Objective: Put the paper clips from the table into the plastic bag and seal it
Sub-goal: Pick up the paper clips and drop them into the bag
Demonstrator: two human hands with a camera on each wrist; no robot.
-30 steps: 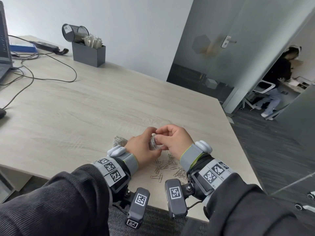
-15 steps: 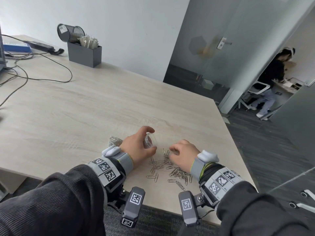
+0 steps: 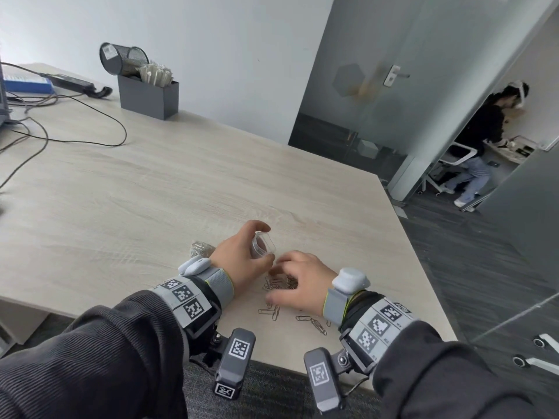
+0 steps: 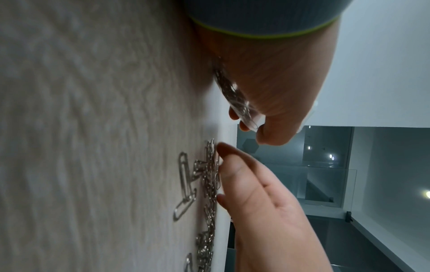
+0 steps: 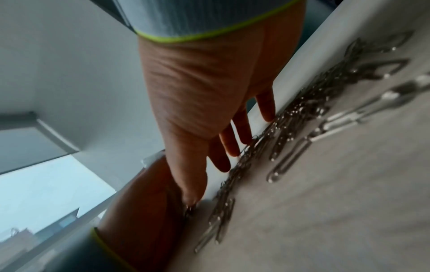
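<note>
My left hand (image 3: 242, 256) grips a small clear plastic bag (image 3: 263, 244) by its mouth, which gapes toward the right. The bag's lower part (image 3: 199, 248) lies on the table behind the wrist with several clips inside. In the left wrist view the bag (image 4: 235, 95) sits under my palm. A pile of silver paper clips (image 3: 279, 284) lies just right of the bag. My right hand (image 3: 299, 279) hovers over the pile with straight fingers (image 5: 242, 132) touching the clips (image 5: 291, 119). It holds nothing that I can see. A few loose clips (image 3: 317, 325) lie nearer me.
The wooden table (image 3: 151, 189) ends at an edge close to the right of the clips. Far back left stand a grey organiser box (image 3: 148, 96) with a mesh cup, cables (image 3: 90, 128) and a blue box (image 3: 25, 84). A person (image 3: 481, 137) sits beyond the glass door.
My right hand left the bag's mouth, dropped to the table and now reaches into the clip pile near the bag. The left hand keeps holding the bag.
</note>
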